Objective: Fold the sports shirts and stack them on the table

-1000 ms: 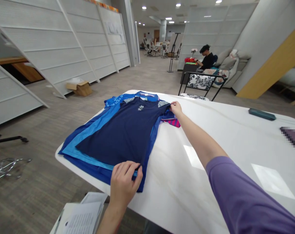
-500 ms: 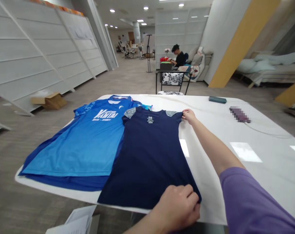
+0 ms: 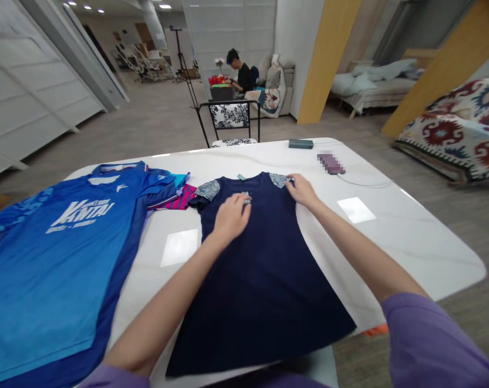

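A dark navy T-shirt [image 3: 260,269] with grey patterned shoulders lies spread front side up on the white table. My right hand [image 3: 301,189] has its fingers closed at the shirt's right sleeve edge. Over the shirt's chest, near a small pale print below the neckline, is my left hand [image 3: 232,217]; its fingers are loosely extended and grip nothing. To the left lies a bright blue jersey [image 3: 78,258] with white lettering, on top of darker blue cloth. A pink-striped garment [image 3: 180,198] pokes out between the jersey and the navy shirt.
The white marble-look table [image 3: 414,242] carries a dark green case [image 3: 300,144] and a blurred-out purplish object [image 3: 330,163] with a cable. Behind it stands a chair [image 3: 230,116] with a patterned back. Farther off, a person [image 3: 242,75] sits by a sofa.
The navy shirt has shifted away from the blue jersey, leaving a gap of table between them. My left hand has gone from the hem up to the chest. The view has turned right.
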The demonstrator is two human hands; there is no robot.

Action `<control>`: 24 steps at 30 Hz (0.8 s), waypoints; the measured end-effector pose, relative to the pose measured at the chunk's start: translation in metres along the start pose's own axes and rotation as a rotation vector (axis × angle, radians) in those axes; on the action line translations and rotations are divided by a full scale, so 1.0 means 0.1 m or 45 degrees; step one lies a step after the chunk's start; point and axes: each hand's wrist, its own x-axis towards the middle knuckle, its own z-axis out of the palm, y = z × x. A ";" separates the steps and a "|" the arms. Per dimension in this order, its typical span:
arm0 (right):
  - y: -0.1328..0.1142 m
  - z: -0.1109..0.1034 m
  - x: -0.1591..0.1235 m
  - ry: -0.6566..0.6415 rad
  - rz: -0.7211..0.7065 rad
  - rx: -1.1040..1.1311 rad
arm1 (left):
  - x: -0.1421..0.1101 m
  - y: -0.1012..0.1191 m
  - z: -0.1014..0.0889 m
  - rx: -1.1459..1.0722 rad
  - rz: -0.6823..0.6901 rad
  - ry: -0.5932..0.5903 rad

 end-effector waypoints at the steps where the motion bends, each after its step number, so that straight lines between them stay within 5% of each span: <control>1: -0.07 0.17 0.02 -0.073 -0.051 -0.031 | 0.23 -0.31 0.04 0.082 -0.097 -0.014; 4: -0.15 0.56 0.14 -0.214 -0.115 -0.123 | 0.71 -1.09 0.18 0.273 -0.322 -0.187; 8: -0.01 0.58 0.43 -0.272 -0.120 -0.210 | 1.04 -1.76 0.26 0.303 -0.257 -0.324; 11: -0.02 0.40 0.62 -0.273 -0.116 -0.254 | 1.16 -1.94 0.26 0.281 -0.121 -0.287; 14: -0.30 0.24 0.51 -0.206 -0.124 -0.297 | 1.14 -1.91 0.21 0.271 -0.093 -0.173; 17: -0.79 0.14 -0.20 -0.118 -0.198 -0.346 | 0.96 -1.89 0.06 0.259 -0.146 -0.044; 21: -1.59 0.16 -1.97 -0.301 -0.428 -0.258 | 0.70 -2.06 -0.27 0.256 -0.451 -0.064; 24: -2.15 0.38 -3.17 -0.399 -0.403 -0.116 | 0.64 -2.20 -0.46 0.251 -0.610 -0.095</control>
